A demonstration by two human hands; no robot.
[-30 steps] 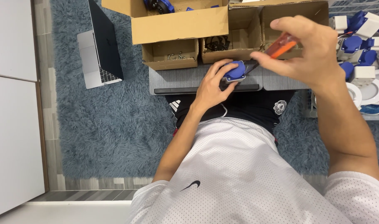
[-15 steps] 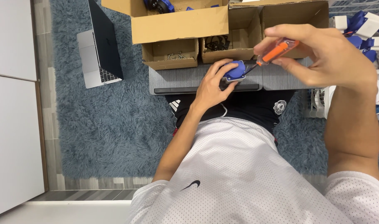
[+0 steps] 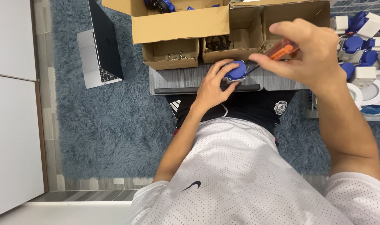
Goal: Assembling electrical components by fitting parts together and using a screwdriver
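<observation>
My left hand (image 3: 213,83) grips a small blue and white socket-like part (image 3: 235,71) against the grey work surface (image 3: 177,77) on my lap. My right hand (image 3: 306,54) is raised above it and holds an orange-handled screwdriver (image 3: 281,51). The dark shaft slants down to the left, and its tip meets the blue part. My fingers hide most of the handle.
Open cardboard boxes (image 3: 179,27) stand behind the work surface; one holds screws (image 3: 175,55), another black parts (image 3: 217,41). More blue and white parts (image 3: 362,41) pile up at the right. An open laptop (image 3: 100,50) sits on the blue shaggy rug (image 3: 110,125) at the left.
My right hand has shifted slightly with the screwdriver, which stays on the blue part. The left hand has kept its grip.
</observation>
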